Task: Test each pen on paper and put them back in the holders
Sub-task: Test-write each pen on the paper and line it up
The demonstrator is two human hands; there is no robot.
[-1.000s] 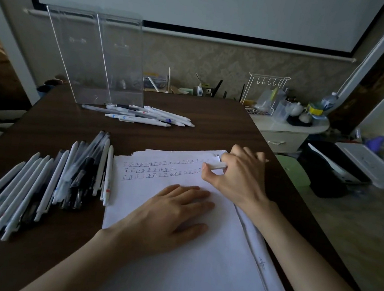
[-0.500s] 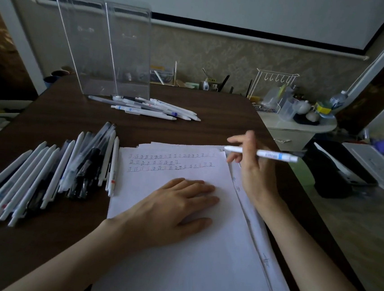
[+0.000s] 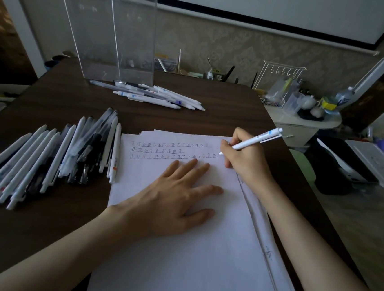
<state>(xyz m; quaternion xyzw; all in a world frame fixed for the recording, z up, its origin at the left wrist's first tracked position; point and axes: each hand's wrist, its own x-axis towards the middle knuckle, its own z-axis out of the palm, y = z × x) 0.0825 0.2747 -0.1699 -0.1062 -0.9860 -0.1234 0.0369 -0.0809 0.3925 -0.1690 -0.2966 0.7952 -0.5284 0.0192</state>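
My right hand (image 3: 247, 159) grips a white pen with a blue band (image 3: 254, 141) in a writing hold, its tip down at the right end of the written rows on the white paper (image 3: 188, 250). My left hand (image 3: 174, 197) lies flat on the paper with fingers spread. A large pile of pens (image 3: 44, 154), white and black, lies left of the paper. Several more white pens (image 3: 153, 94) lie in front of the two tall clear acrylic holders (image 3: 110, 32) at the back of the table.
The dark wooden table (image 3: 189, 117) ends just right of the paper stack. Beyond that edge stand a small white side table (image 3: 305, 123) with cups and a wire rack (image 3: 279, 83), and a black bin (image 3: 339, 164) on the floor.
My right hand picked the pen up off the paper's top edge, held it level, then turned it into a writing grip with the tip lowered to the paper. The left hand stayed flat.
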